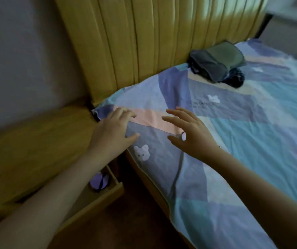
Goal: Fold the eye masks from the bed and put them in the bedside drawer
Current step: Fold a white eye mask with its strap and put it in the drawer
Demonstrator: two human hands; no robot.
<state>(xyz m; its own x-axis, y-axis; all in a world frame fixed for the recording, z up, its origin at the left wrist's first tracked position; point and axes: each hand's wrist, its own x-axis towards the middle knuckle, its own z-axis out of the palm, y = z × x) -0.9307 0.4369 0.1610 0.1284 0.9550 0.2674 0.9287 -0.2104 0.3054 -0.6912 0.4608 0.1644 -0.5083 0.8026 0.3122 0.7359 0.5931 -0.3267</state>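
Note:
A heap of dark eye masks, grey and olive on top with black straps beneath, lies on the bed against the headboard, far from both hands. My left hand hovers with loose fingers over the bed's near corner, holding nothing. My right hand is spread beside it above the sheet, also holding nothing. Below my left forearm the bedside drawer stands pulled out, and a folded purple eye mask with a dark strap lies inside it.
The bed wears a patchwork sheet of blue, purple and pink with small white bunny prints. A padded yellow headboard runs behind it. The wooden bedside table stands left of the bed, with dark floor below.

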